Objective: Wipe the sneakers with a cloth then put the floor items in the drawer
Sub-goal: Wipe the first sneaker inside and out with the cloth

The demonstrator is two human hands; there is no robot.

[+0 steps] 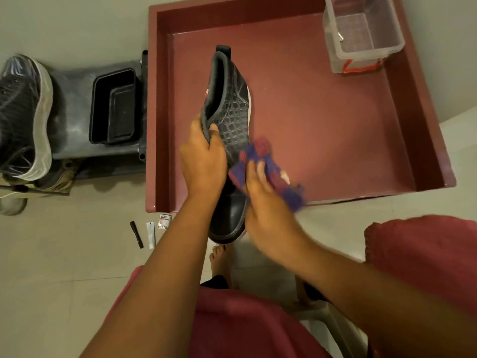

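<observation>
A black sneaker is held in the air over the open maroon drawer, toe toward me. My left hand grips the edge of its collar. My right hand holds a purple and red cloth against the sneaker's right side; the hand is blurred. A second dark sneaker in clear plastic lies on its side at the far left. On the floor by the drawer's near left corner lie a black pen, a thin white packet and a small sachet.
A clear plastic box with red handles stands in the drawer's far right corner. A black tray rests on a grey stand left of the drawer. My bare foot is on the tiled floor below the sneaker. A white plastic chair is under me.
</observation>
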